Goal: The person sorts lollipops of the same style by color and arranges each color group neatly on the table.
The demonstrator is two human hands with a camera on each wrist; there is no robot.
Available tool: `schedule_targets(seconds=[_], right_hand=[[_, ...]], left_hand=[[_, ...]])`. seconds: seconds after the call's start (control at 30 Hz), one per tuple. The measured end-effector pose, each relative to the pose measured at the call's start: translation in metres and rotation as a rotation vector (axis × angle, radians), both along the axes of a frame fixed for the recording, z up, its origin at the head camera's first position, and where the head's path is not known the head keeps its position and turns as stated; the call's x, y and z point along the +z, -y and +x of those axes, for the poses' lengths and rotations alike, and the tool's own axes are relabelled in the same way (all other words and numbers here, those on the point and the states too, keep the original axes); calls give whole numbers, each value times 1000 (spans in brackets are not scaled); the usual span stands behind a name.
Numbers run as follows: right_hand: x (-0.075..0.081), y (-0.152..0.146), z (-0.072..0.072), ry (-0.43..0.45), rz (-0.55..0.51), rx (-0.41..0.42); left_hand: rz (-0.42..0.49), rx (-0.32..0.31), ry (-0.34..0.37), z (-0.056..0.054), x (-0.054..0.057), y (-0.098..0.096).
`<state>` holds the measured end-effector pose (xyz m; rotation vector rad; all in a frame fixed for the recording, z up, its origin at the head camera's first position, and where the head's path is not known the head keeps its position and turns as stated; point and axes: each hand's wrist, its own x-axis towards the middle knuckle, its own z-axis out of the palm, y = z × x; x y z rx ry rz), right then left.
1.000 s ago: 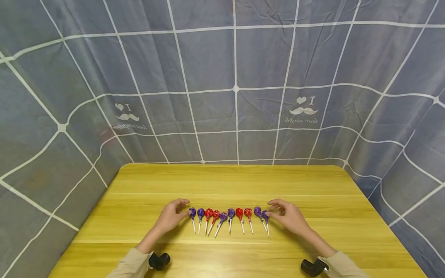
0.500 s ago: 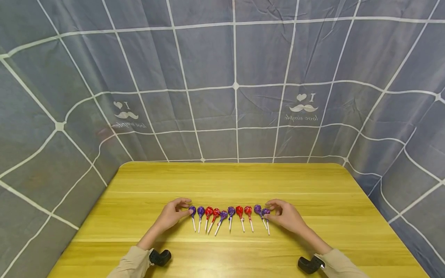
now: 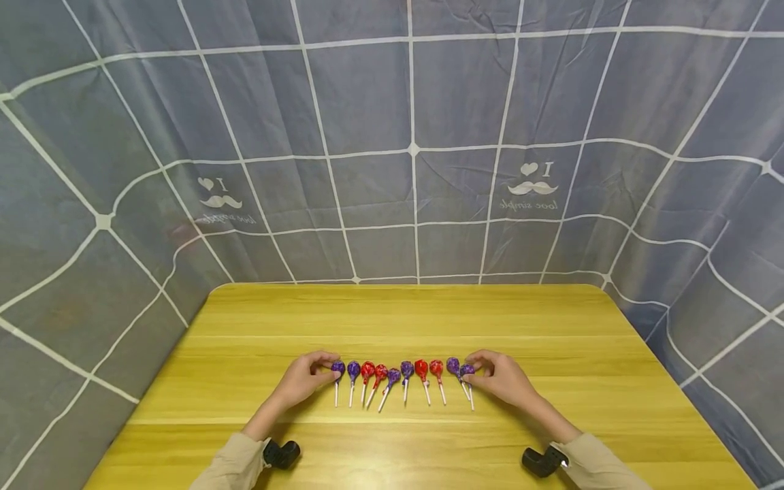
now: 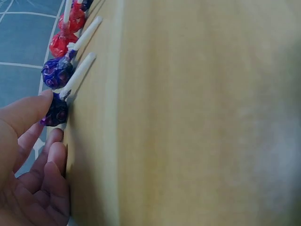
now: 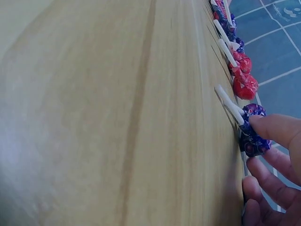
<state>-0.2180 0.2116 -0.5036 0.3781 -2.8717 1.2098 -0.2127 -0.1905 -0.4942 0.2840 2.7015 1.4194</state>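
Observation:
Wrapped lollipops lie side by side in a row on the table, sticks toward the person. At the row's left end, my left hand (image 3: pixel 301 380) pinches the head of a purple lollipop (image 4: pixel 57 112) between thumb and fingers. Another purple lollipop (image 4: pixel 57 73) lies right beside it. My right hand (image 3: pixel 507 381) pinches the purple lollipop (image 5: pixel 254 145) at the right end, thumb on the wrapper near the stick. This one overlaps its purple neighbour (image 3: pixel 452 365). Between the ends lie red lollipops (image 3: pixel 367 369) and more purple lollipops (image 3: pixel 407 369).
The wood-grain table (image 3: pixel 404 313) reaches back to a grey curtain (image 3: pixel 367 190) with white grid lines, which also hangs along both sides. A black wrist device (image 3: pixel 282 454) sits on the left wrist and another black device (image 3: pixel 544 463) on the right.
The left-end lollipop has turned slightly, its stick swinging left to point more directly at the person. My right hand has shifted a little left over the right-end lollipop. The other lollipops stay put.

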Motion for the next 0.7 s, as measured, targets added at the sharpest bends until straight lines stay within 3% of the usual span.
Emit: schedule_targets(seconds=[0.33,0.53,0.7], right_hand=[[5,2,-2,37,42,-20],[7,3,-4,29,75,3],[9,3,-3,35,101,0]], left_hand=[[-26,30,-32,2,-2,-1],[-69,-24,-88,1,-4,2],[-90,-71,-91,0,-2,4]])
